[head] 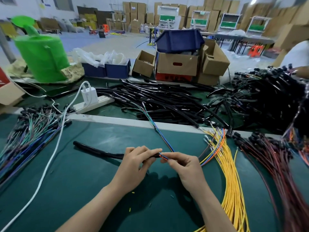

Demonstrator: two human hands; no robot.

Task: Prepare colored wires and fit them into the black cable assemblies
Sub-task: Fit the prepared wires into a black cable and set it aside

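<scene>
Across the green mat (100,181) heaps crowd the work: black tubes (158,101) piled behind and yellow wires (230,173) fanned just beside the right forearm. That closeness is the first risk: a sweep of the arm could snag yellow strands and drag them into the set being loaded.

One tube (100,151) lies at centre, its far end resting on the mat. The left hand (135,163) curls round its near end, and a weak grip would let it twist or slide back as the wires push in.

The right hand (185,168) pinches orange and blue wires (163,155) at the tube's mouth, with their tails trailing right. Thin and limp, they would likely buckle or splay if fed from too far back, and one could slip outside the opening unnoticed. How far in they sit, I cannot tell.

Scraps (129,210) of insulation dot the mat and could catch in the mouth.
</scene>
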